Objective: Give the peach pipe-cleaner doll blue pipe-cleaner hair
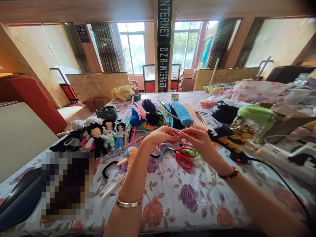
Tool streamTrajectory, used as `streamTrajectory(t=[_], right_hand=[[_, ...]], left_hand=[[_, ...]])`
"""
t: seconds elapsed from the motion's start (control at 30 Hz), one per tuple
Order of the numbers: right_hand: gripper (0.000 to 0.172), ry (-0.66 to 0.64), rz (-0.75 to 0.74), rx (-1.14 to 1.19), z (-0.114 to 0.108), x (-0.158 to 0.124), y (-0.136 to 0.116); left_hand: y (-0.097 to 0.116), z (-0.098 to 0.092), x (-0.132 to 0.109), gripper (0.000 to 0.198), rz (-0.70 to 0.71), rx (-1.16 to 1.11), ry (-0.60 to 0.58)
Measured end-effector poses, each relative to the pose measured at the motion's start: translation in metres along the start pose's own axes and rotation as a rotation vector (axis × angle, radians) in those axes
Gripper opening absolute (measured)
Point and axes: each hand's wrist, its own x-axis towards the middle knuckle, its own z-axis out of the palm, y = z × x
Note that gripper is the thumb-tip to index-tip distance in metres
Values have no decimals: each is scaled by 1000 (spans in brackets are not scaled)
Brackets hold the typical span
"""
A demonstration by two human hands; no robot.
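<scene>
My left hand and my right hand meet at the fingertips above the table, both with fingers pinched. Whatever they hold, if anything, is too small to make out. Just below them lie red-handled scissors, with a bright green item beside the handles. A peach doll figure with blue on its head is partly behind my left forearm. Near it are a black curved stem and a pale stick. A black and orange glue gun with a red light lies right of my right hand.
Several finished dolls sit at the left by a dark green basket. Bundles of fuzzy stems lie behind my hands. A green-lidded jar and a white power strip stand right, with a black cable trailing forward.
</scene>
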Motion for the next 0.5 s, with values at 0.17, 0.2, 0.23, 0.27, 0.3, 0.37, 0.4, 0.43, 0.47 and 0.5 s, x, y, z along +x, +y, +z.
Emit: streamTrajectory(t=[0.17, 0.2, 0.23, 0.27, 0.3, 0.37, 0.4, 0.43, 0.47, 0.5], right_hand=[[19, 134, -76, -27, -1, 1, -2], [18, 158, -88, -28, -1, 1, -3], [16, 174, -97, -26, -1, 0, -4], [15, 184, -104, -21, -1, 0, -5], [14, 194, -111, -15, -1, -1, -6], [11, 212, -133, -7, -1, -2, -6], [10, 220, -147, -8, -1, -2, -6], [9, 230, -161, -12, -1, -2, -5], [8, 242, -170, -19, -1, -2, -4], [8, 254, -177, -26, 0, -2, -4]], left_hand=[[3, 2, -2, 40, -26, -29, 81], [4, 3, -2, 42, -33, -37, 112], [4, 3, -2, 44, -40, -43, 134], [4, 4, -2, 45, -45, -50, 145], [5, 4, -2, 47, -46, -56, 139], [5, 4, -2, 49, -47, -74, 98], [5, 4, -2, 49, -49, -86, 75], [5, 4, -2, 49, -51, -99, 58], [5, 4, -3, 49, -52, -110, 47], [6, 3, -3, 47, -51, -122, 43]])
